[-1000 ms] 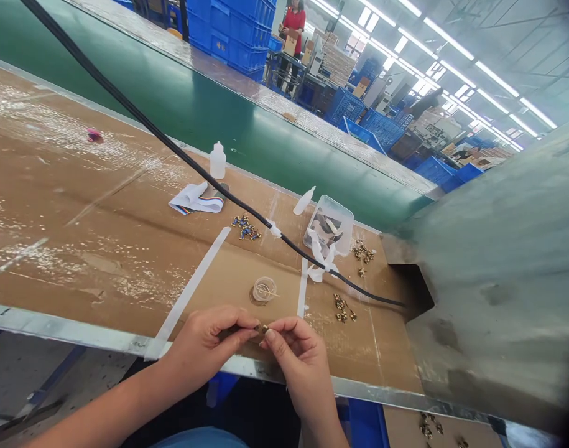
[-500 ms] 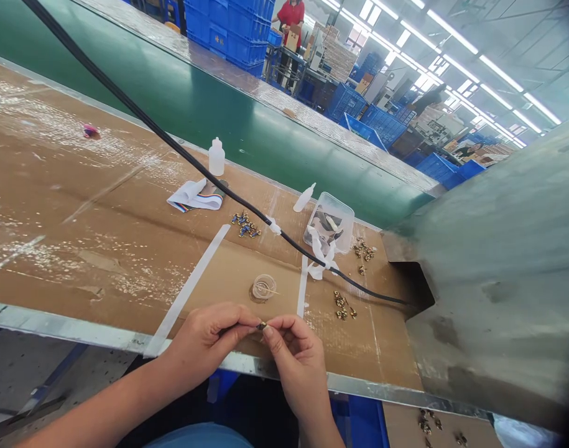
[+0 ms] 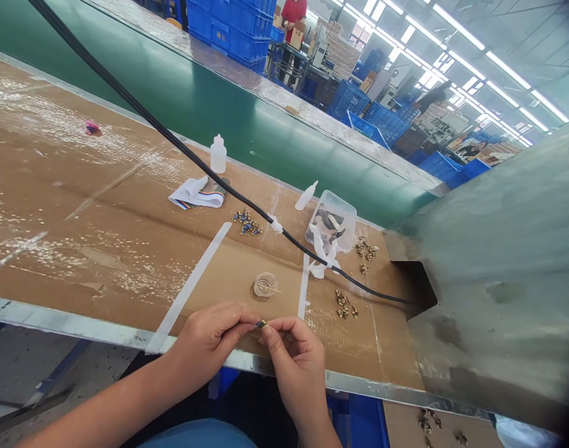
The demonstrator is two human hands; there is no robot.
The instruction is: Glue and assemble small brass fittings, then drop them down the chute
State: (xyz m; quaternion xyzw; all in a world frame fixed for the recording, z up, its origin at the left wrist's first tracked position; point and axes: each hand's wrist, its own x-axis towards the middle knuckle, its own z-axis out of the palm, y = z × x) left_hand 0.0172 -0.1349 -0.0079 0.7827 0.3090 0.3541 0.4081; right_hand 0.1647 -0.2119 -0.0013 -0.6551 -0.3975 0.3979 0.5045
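Between the fingertips of both hands is a small gold and dark metal piece [image 3: 262,323], mostly covered by the fingers. My left hand [image 3: 216,336] pinches it from the left with thumb and forefinger. From the right, my right hand [image 3: 296,348] pinches the same piece, its other fingers curled. Just beyond them stands a small clear cup [image 3: 265,285] with a thin stick in it. Similar gold pieces [image 3: 343,305] lie in a cluster to the right. Farther back, gold and blue pieces [image 3: 247,223] form another small pile.
A black cable [image 3: 195,160] crosses above the cardboard-covered table [image 3: 102,205]. Behind are a white bottle [image 3: 217,155], a smaller nozzle bottle [image 3: 306,196], a folded cloth [image 3: 198,193] and a clear plastic box [image 3: 347,211]. A metal panel [image 3: 489,267] rises at the right. A green conveyor [image 3: 228,106] runs behind.
Both hands stay almost in place, pinching the small piece, which shows slightly more between the fingertips. The view has shifted very slightly.
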